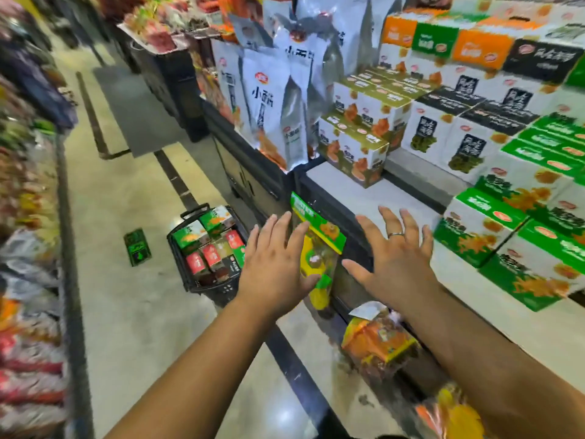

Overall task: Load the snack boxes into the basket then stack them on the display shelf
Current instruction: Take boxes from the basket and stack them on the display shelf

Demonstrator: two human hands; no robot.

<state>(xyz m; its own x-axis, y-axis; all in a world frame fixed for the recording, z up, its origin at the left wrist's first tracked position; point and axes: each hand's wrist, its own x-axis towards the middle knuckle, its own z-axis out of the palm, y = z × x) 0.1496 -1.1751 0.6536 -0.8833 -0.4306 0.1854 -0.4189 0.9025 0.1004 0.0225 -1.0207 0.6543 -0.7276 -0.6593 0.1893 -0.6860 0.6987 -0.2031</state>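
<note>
The black plastic shopping basket (pixel 179 264) sits on the pale floor, left of centre in the lower half of the frame, just beside the dark base of the display. Its long axis runs up the frame, with the far end leaning slightly left, and its handle lies at that far end.

Inside the basket, two green-and-white snack boxes (pixel 191 236) fill the far end. They lie flat, with their long sides across the basket. Red-labelled boxes (pixel 211 255) are packed side by side at the near end, with more dark-sided ones beneath or beside them.

The white display shelf (pixel 384 198) fills the right of the frame. It carries stepped stacks:
- green-topped white cartons (pixel 484 221) at right
- olive-topped cartons (pixel 354 147) at centre
- black-topped cartons (pixel 443 128) behind them

Their long edges slant from upper left to lower right. Tall white stand-up bags (pixel 272 106) stand at the shelf's left end.

Both hands are at centre frame, fingers spread and grasping nothing. The left hand (pixel 275 261) overlaps a green-and-yellow hanging packet (pixel 321 245) on the shelf's front edge, but whether it touches the packet cannot be told. The right hand (pixel 395 258), with a ring on one finger, is above the shelf's near edge.

A small green-and-black packet (pixel 137 247) lies on the floor left of the basket.
</note>
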